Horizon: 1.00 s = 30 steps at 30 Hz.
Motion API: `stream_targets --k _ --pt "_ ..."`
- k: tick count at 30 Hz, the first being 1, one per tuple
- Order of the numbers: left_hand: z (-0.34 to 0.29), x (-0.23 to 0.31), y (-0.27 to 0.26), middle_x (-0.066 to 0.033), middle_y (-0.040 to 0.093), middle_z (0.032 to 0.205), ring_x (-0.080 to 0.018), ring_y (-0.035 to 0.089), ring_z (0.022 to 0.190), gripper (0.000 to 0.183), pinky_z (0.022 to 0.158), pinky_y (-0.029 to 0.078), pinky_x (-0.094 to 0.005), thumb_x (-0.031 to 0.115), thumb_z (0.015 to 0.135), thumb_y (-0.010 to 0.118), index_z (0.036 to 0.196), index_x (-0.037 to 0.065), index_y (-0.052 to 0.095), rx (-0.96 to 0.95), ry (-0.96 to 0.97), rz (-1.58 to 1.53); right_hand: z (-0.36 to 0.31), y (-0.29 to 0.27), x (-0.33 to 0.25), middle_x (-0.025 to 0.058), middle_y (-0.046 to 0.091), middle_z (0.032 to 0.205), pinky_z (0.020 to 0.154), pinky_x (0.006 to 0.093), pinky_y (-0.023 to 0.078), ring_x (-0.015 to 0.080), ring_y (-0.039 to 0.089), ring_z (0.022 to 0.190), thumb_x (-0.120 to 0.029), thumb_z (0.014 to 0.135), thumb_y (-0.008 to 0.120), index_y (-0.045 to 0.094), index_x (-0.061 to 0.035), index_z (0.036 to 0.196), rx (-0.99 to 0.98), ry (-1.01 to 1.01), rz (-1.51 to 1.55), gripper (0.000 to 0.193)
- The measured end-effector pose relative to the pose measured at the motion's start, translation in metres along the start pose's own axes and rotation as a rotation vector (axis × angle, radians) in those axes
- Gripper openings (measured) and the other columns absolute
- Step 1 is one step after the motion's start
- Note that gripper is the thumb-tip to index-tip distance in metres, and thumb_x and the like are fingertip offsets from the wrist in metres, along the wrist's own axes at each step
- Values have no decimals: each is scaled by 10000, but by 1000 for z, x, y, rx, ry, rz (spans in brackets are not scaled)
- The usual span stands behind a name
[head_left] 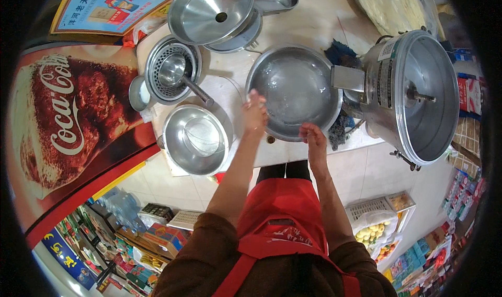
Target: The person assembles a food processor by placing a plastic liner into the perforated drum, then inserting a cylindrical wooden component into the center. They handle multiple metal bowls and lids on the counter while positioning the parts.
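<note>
A wide, shallow steel basin sits on the white counter in front of me, its inside wet and shiny. My left hand grips its near-left rim. My right hand grips the near rim, a little to the right. Both forearms reach up from the lower edge over a red apron.
A steel bowl stands left of the basin, with a perforated strainer and ladle behind it. A large steel funnel rests at the back. A drum-shaped steel machine stands at the right. Shelves of goods lie below.
</note>
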<state>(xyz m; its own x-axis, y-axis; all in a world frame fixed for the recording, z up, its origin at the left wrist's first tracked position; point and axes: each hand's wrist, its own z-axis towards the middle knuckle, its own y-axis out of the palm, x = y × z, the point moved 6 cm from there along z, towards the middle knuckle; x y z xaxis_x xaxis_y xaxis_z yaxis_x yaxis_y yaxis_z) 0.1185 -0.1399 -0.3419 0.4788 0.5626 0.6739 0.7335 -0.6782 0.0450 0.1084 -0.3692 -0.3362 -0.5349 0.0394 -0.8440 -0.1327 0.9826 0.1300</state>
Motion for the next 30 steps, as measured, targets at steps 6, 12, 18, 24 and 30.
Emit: stream_targets --k 6,12,18,24,30 --pt "15 -29 -131 -264 690 1017 -419 671 965 415 859 522 -484 382 929 590 1123 31 694 23 254 1314 -8 25 15 59 677 1034 791 273 468 135 611 887 -106 1020 463 621 -40 1174 -104 -18 -27 230" --pt "4 -54 -169 -205 703 1020 -423 661 975 277 855 514 -501 365 871 621 1030 169 738 -30 46 1296 -23 68 29 36 673 1046 791 290 469 137 624 904 -223 1025 483 613 -62 1183 -279 -19 -115 261" --pt "-61 3 -183 -185 710 897 -408 681 863 219 772 540 -500 344 884 628 933 157 730 121 396 1309 -46 130 36 45 642 1110 846 297 457 144 591 986 -273 1022 527 568 -51 1271 -464 109 -135 335" --pt "-91 22 -196 -159 704 816 -392 684 766 198 701 555 -491 339 880 631 906 158 706 212 526 1436 -49 174 34 51 621 1124 789 282 477 139 591 970 -175 984 562 536 -86 1321 -453 -15 -243 349" --pt "-78 -3 -217 -150 708 823 -356 694 779 190 715 556 -488 311 887 582 927 175 709 139 443 1516 0 159 32 20 600 1071 709 292 478 136 588 915 -362 946 600 565 -117 1258 -263 -40 -232 399"
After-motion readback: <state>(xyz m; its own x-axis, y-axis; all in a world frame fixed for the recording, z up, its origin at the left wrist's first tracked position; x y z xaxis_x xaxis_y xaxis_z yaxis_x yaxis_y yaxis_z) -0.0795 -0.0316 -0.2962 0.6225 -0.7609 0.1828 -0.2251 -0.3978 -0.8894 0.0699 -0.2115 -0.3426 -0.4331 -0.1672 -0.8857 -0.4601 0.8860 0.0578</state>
